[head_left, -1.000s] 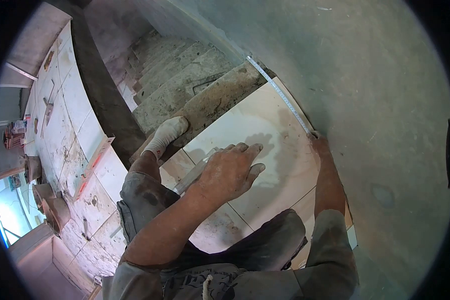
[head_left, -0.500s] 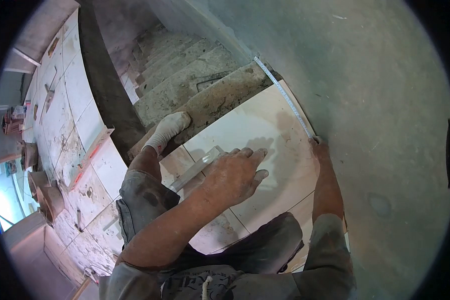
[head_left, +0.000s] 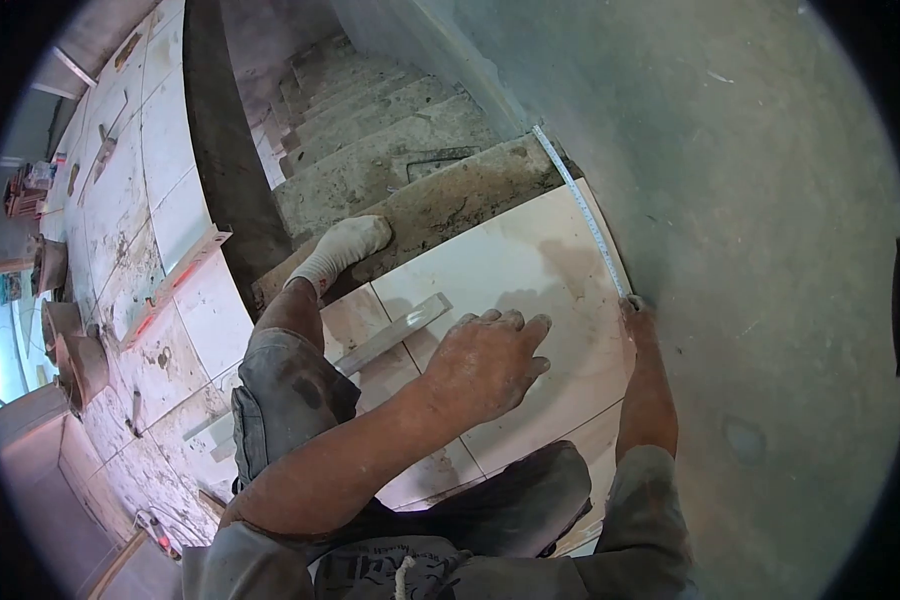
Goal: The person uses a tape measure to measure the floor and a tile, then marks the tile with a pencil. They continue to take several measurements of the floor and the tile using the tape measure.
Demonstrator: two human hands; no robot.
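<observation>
Nearby, a pale bar [head_left: 400, 329] crosses tiles [head_left: 500, 262] near the left hand [head_left: 485, 365].

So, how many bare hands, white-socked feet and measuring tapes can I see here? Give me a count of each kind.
Bare hands: 2 (left hand, right hand)
White-socked foot: 1
Measuring tape: 1
Total: 4

2 hands [head_left: 485, 362], 1 tape meas. [head_left: 589, 214], 1 mtl. bar [head_left: 395, 334]
</observation>
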